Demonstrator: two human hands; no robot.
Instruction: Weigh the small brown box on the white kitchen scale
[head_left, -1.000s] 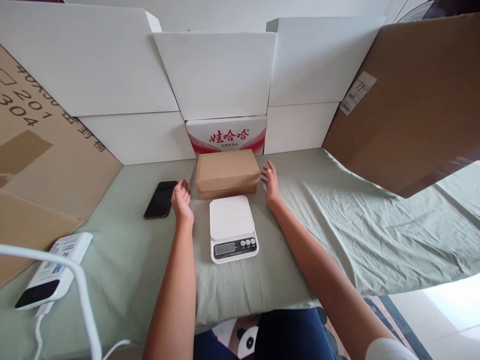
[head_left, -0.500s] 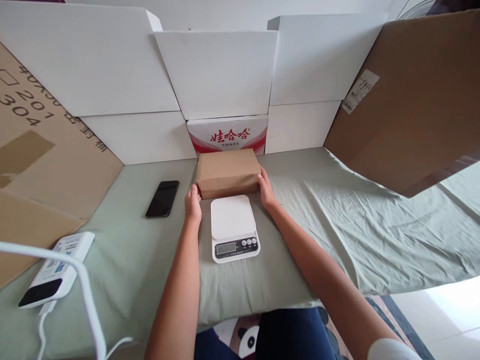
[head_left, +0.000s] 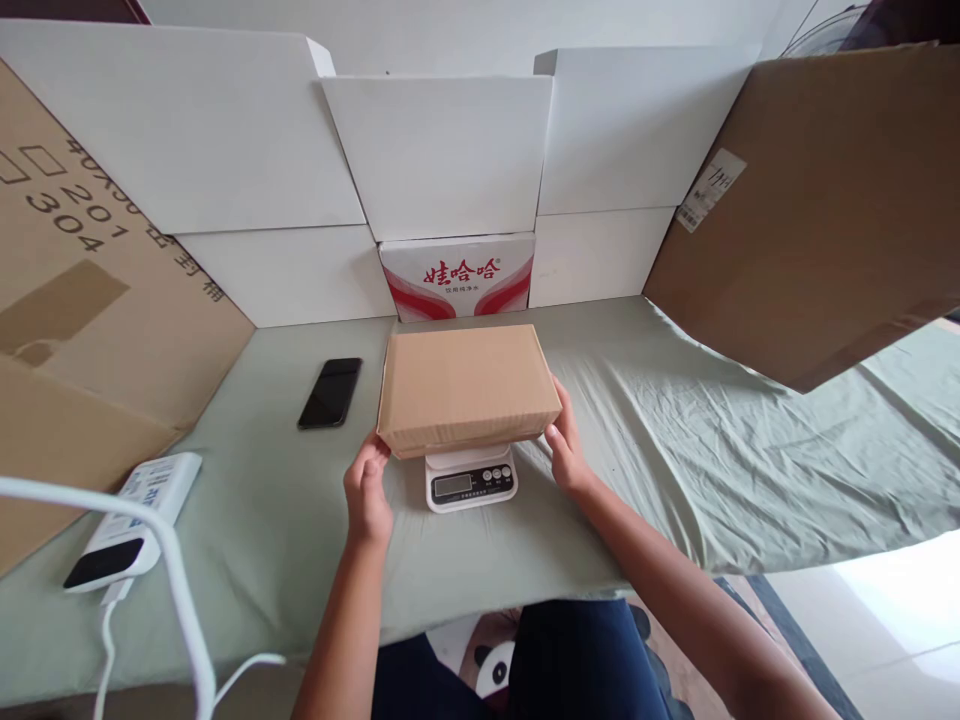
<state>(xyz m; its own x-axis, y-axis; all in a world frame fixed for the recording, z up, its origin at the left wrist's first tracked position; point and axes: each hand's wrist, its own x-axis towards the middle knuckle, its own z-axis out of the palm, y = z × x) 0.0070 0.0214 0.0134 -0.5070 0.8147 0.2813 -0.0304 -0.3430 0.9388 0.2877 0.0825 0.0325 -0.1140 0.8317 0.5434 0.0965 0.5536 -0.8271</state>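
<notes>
Between my two hands is a closed brown cardboard box (head_left: 469, 380), gripped at its left and right ends. My left hand (head_left: 369, 492) holds the near left corner, with its fingertips partly hidden under the box. At the near right corner, my right hand (head_left: 566, 440) has its thumb on the front and its fingers along the side. Below the box sits a white digital kitchen scale (head_left: 472, 490); the box covers most of its weighing plate. The scale's display and buttons face me. I cannot tell whether the box touches the plate.
A black phone (head_left: 330, 393) lies to the left on the green cloth (head_left: 300, 520). Nearer, a white power strip (head_left: 135, 520) trails a white cable (head_left: 180, 600). White boxes (head_left: 442, 155) line the back, and large cartons (head_left: 810, 210) flank both sides.
My hands have lifted the cardboard box from behind the scale and brought it toward me, over the weighing plate. The camera view has shifted slightly.
</notes>
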